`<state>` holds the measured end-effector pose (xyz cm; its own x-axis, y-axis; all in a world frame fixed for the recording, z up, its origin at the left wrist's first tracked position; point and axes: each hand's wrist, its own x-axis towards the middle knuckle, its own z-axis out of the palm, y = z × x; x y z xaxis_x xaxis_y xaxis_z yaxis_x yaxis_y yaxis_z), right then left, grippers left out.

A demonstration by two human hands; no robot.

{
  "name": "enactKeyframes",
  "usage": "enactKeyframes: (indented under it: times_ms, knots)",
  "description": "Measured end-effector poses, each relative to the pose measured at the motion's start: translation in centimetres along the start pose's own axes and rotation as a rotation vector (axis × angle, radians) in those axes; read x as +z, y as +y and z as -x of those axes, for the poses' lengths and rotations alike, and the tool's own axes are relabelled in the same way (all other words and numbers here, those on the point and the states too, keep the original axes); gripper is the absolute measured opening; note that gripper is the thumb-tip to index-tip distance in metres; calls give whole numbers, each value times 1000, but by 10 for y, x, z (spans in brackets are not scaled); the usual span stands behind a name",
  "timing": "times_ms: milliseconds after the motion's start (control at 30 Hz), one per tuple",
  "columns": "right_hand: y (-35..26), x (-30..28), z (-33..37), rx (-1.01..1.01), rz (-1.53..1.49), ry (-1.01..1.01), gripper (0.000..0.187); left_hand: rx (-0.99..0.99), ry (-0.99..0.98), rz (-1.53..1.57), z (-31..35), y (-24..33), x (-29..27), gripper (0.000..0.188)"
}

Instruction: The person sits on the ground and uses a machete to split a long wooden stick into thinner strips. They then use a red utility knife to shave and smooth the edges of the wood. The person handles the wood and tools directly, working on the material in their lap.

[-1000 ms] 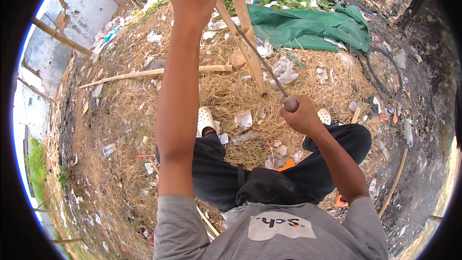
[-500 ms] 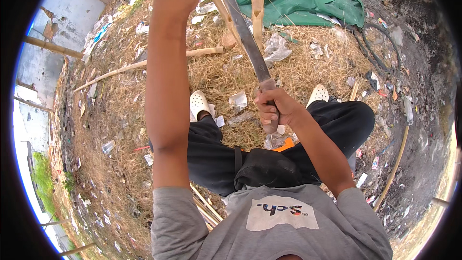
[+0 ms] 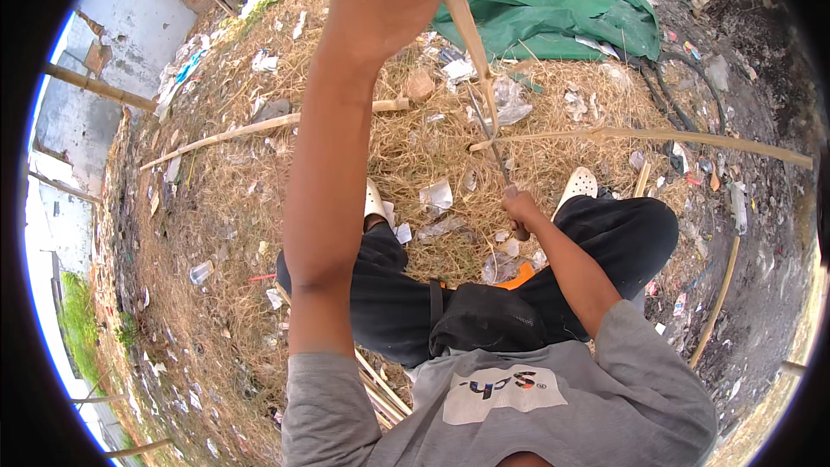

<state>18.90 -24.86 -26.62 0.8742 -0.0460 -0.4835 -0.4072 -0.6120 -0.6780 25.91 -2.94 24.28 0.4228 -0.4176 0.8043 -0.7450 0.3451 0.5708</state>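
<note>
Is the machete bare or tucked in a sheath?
Bare: the machete's metal blade shows uncovered above its handle, near the lower end of the bamboo strip.

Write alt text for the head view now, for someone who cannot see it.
A bare right hand grips a long knife, its blade crossing the lower end of a pale wooden strip in this view. The left hand, cut off by the top edge, is at the strip with fingers extended. Dry grass and litter lie around, a green sheet beyond.
</note>
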Motion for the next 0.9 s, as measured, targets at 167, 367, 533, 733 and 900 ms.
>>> enactKeyframes:
  times_ms: [167, 367, 533, 733, 900]
  knots:
    - [-87, 1, 12, 86, -180, -87, 29, 109, 88, 115, -4, 2, 0, 59]
    - [-105, 10, -1, -10, -85, -75, 32, 20, 611, -284, -2, 9, -9, 59]
    - [-123, 17, 2, 226, -357, -259, 14, -109, 660, -570, -5, 8, -25, 40]
    - [-124, 2, 3, 379, -734, -565, 18, -146, 536, -499, -15, -2, -36, 30]
    - [-112, 15, -5, 353, -911, -673, 15, -128, 385, -328, -20, -19, -57, 32]
